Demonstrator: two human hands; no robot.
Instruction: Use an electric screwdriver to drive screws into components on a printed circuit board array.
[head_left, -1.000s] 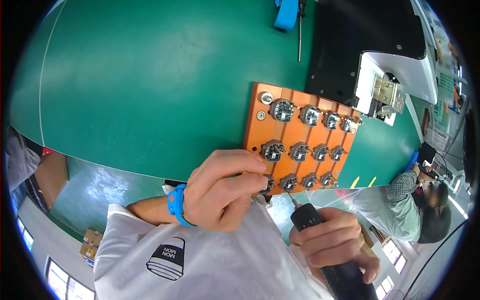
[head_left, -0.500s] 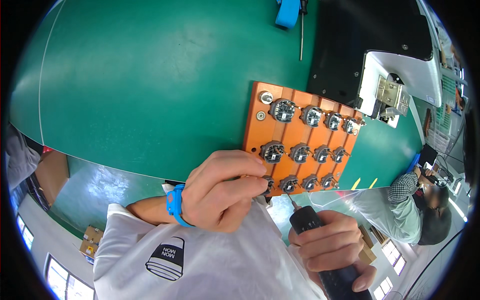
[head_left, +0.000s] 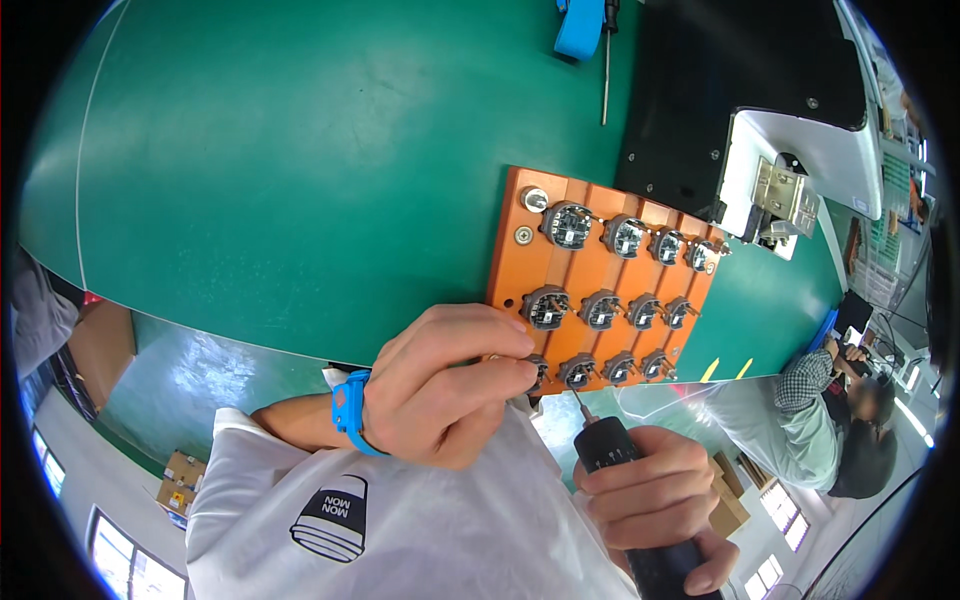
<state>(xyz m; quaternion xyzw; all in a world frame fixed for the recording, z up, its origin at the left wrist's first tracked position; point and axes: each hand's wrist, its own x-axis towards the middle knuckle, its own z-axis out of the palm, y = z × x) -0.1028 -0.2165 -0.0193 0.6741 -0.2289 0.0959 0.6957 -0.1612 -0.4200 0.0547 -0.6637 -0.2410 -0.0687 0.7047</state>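
Observation:
An orange fixture board [head_left: 525,270] lies at the near edge of the green table, holding rows of small round grey plug-like parts with metal pins. My right hand [head_left: 650,490] is wrapped round a black electric screwdriver [head_left: 607,443]. Its thin bit points up and away, with the tip at or close to a round part [head_left: 578,372] in the nearest row; contact is hard to make out. My left hand [head_left: 450,385] is closed, fingertips together over the part [head_left: 541,370] at the board's near left corner. Whatever those fingers grip is hidden.
Beyond the board on the right stands a black and white machine [head_left: 740,100] with a metal bracket [head_left: 785,197]. A screwdriver [head_left: 606,75] and a blue strap [head_left: 580,28] lie at the far side. Another person [head_left: 810,430] sits at right.
The electric screwdriver in my right hand has shifted slightly left and away from me, toward the board's near row. My left hand has barely moved.

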